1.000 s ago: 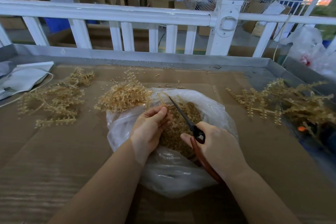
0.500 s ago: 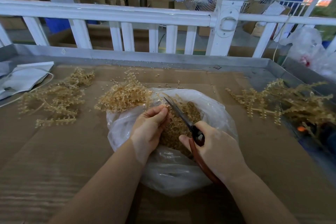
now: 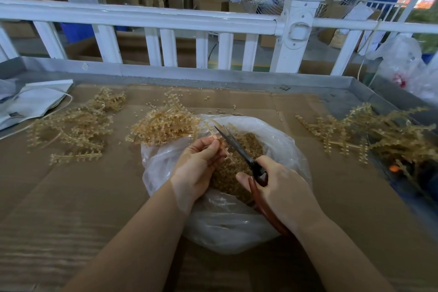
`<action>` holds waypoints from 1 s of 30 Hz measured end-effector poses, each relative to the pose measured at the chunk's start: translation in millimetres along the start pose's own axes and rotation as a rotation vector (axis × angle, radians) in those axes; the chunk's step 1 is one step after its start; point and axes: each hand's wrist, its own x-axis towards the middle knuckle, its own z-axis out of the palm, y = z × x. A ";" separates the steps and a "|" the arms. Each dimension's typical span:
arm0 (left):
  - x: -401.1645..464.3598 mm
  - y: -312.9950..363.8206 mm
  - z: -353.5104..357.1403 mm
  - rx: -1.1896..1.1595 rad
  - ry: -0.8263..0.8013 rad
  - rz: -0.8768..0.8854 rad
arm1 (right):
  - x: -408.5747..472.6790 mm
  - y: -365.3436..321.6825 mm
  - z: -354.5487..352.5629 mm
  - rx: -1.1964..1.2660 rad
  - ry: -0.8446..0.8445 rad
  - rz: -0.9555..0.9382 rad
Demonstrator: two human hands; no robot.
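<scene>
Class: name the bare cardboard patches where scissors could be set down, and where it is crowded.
Bare cardboard lies near left, below the left sprue pile, beside the bag; a narrower patch separates bag and right sprue pile. Crowded over the bag: left hand pinches a sprue strip, right hand grips scissors.

Cardboard-lined table [image 3: 71, 197] with tan plastic sprig heaps [image 3: 73, 130], a clear bag [image 3: 225, 227], perhaps white paper [image 3: 33, 102] far left.
</scene>
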 end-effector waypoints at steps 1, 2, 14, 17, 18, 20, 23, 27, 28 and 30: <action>-0.3 0.2 -0.2 -0.001 -0.005 0.000 | 0.5 -0.1 -0.4 0.001 -0.007 0.001; -0.5 0.3 -0.4 -0.002 -0.007 0.001 | 1.2 -0.3 -0.7 0.001 -0.013 0.003; 1.0 -1.2 1.9 0.001 0.028 0.035 | -1.6 -0.6 4.7 -0.161 0.039 -0.019; 1.1 -1.5 1.8 0.027 0.014 0.045 | 0.2 -0.6 5.5 -0.254 0.064 -0.040; 1.0 -1.6 2.0 0.034 0.015 0.048 | 0.7 -1.0 5.2 -0.273 0.065 -0.046; 0.8 -1.8 2.3 0.040 0.023 0.048 | 0.5 -2.4 3.8 -0.313 0.063 -0.058; 0.7 -1.6 3.4 0.027 0.029 0.042 | -0.2 -5.1 0.7 -0.358 0.066 -0.080; 1.2 -1.3 3.7 0.028 0.037 0.034 | -1.0 -8.3 -3.1 -0.364 0.058 -0.094; 1.4 -1.3 3.8 0.028 0.039 0.032 | -1.1 -9.0 -3.9 -0.361 0.058 -0.096; 1.5 -1.5 3.9 0.031 0.043 0.032 | -1.1 -9.5 -5.2 -0.362 0.048 -0.096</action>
